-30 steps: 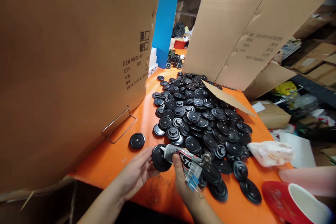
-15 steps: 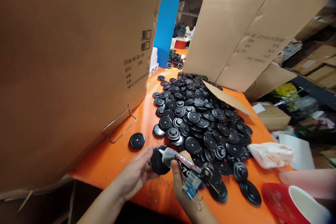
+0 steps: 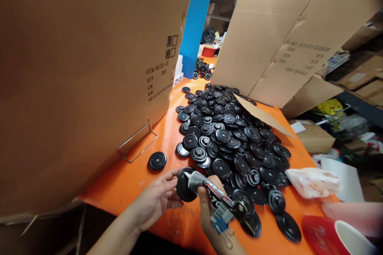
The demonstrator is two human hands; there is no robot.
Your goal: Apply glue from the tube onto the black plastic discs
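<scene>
My left hand (image 3: 160, 197) pinches the rim of a round black disc (image 3: 183, 191), which is tilted up over the table's near part. In my right hand (image 3: 209, 203) is a glue tube (image 3: 206, 187), black and silver, its pale nozzle pointing left across the disc's face. Whether the nozzle touches the disc I cannot tell. Binder clips (image 3: 222, 221) grip the rolled end of the tube. A single black disc (image 3: 157, 161) lies flat to the left, apart from a large heap of similar black discs (image 3: 223, 135) beyond my hands.
A tall cardboard box (image 3: 119, 48) stands on the left, with a bent wire stand (image 3: 137, 143) at its foot. Cardboard sheets (image 3: 269, 40) rise behind the heap on the orange table (image 3: 119, 191). To the right are a white plastic bag (image 3: 312, 182) and a red cup (image 3: 321, 233).
The whole view has shifted slightly. My left fingers have changed position along the disc's rim, while the tube's nozzle stays over the disc's left part.
</scene>
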